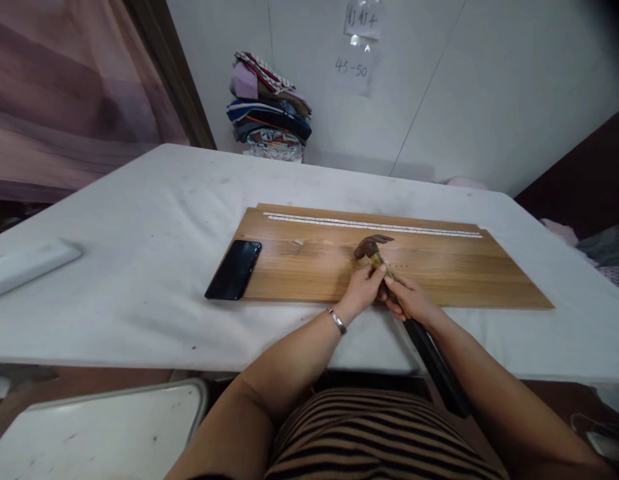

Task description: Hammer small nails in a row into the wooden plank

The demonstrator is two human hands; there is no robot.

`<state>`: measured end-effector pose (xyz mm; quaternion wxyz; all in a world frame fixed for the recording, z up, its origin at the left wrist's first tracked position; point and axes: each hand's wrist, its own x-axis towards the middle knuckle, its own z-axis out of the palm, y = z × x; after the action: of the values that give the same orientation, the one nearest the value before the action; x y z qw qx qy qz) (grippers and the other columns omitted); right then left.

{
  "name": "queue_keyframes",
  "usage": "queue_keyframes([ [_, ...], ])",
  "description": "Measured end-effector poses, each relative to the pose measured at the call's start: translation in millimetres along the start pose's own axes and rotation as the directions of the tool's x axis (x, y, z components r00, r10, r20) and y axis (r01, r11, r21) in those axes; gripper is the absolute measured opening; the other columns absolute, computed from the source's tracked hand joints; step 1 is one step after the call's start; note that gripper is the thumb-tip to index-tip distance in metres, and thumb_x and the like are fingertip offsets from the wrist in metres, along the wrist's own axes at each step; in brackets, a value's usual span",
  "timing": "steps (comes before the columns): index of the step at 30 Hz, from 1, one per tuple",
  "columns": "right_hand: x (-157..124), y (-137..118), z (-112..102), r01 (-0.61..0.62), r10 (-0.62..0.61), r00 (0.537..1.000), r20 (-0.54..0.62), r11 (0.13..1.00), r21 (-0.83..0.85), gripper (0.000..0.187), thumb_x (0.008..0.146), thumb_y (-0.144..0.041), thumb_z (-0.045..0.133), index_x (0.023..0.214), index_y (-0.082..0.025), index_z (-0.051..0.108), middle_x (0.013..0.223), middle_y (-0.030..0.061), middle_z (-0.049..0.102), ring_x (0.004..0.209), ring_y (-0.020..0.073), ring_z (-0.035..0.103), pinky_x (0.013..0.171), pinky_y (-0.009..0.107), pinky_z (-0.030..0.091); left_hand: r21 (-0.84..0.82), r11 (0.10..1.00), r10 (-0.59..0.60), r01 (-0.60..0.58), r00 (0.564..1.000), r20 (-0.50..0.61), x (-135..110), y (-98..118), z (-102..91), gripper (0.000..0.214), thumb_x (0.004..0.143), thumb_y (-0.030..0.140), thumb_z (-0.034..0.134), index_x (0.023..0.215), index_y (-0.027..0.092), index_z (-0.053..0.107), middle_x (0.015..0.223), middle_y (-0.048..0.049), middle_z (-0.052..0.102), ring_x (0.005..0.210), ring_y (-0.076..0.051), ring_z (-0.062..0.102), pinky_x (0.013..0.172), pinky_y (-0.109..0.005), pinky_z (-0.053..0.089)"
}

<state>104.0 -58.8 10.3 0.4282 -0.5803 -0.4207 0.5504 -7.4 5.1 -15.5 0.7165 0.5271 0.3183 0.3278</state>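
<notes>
A claw hammer (432, 357) lies slantwise in front of me, its rusty head (370, 248) over the wooden board (489, 280) and its black grip pointing back toward my body. My right hand (414, 301) is closed around the handle below the head. Close beside it, my left hand (362, 290) is closed too, thumb against the handle just under the head; its fingertips are partly hidden. A short row of small dark nails or holes (399, 266) shows on the board right of the hammer. Several loose nails (298, 245) lie on the board's left part.
A black phone (234, 270) rests on the board's left edge. Two white measuring strips (374, 225) run along the far side. The white-covered table (154, 267) carries a white object (34, 263) at left. Folded cloths (272, 110) are stacked beyond; a white chair (99, 433) stands near left.
</notes>
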Motion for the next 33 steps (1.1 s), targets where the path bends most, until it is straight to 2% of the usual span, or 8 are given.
queue_keyframes([
  [15,2.9,1.7,-4.0,-0.016,0.017,1.000,0.006,0.999,-0.036,0.038,0.080,-0.057,0.055,0.078,-0.020,0.047,0.061,-0.0064,0.050,0.031,0.0028,0.034,0.025,0.016,0.030,-0.010,1.000,0.005,-0.005,1.000,0.012,3.5,-4.4,-0.7,0.043,0.081,0.059,0.051,0.074,0.017,0.050,0.044,0.0037,0.052,0.038,-0.008,0.049,0.043,-0.019,0.041],
  [33,2.5,0.7,-4.6,-0.016,0.017,1.000,0.008,0.999,-0.030,0.036,0.081,-0.056,0.055,0.084,-0.021,0.047,0.066,-0.0054,0.052,0.032,0.0029,0.035,0.025,0.016,0.030,-0.012,1.000,0.011,-0.011,1.000,0.020,3.5,-5.5,-1.1,0.045,0.080,0.062,0.050,0.073,0.018,0.050,0.045,0.0033,0.052,0.039,-0.009,0.050,0.043,-0.020,0.040],
])
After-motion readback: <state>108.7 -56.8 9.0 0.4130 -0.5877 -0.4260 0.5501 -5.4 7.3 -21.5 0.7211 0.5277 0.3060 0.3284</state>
